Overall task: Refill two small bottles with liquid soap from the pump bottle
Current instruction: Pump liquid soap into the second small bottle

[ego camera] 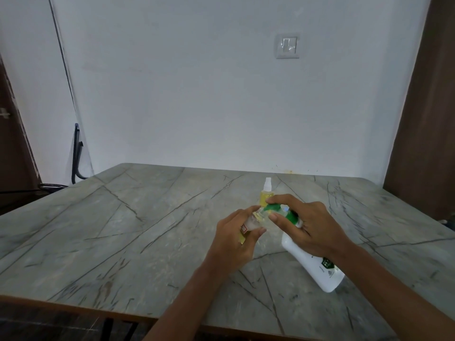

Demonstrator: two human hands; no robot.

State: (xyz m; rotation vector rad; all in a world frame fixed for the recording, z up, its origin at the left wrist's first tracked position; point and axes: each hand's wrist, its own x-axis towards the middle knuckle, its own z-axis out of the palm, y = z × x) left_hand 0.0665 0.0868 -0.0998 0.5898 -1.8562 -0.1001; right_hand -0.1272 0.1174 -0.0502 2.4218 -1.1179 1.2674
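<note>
Over the grey table [123,230], our left hand [236,239] curls round a small clear bottle [253,221], tipped so its mouth meets the green nozzle [273,207], our right hand [312,227] grips the top of the leaning pump bottle [307,264] to squirt soap, and the capped yellow bottle [267,193] waits just behind.

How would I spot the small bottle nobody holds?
On the grey veined table, the left hand grips one small bottle and the right hand holds the white pump bottle. Just beyond them, toward the wall, the other small bottle stands upright in no hand: yellow liquid, white cap.
</note>
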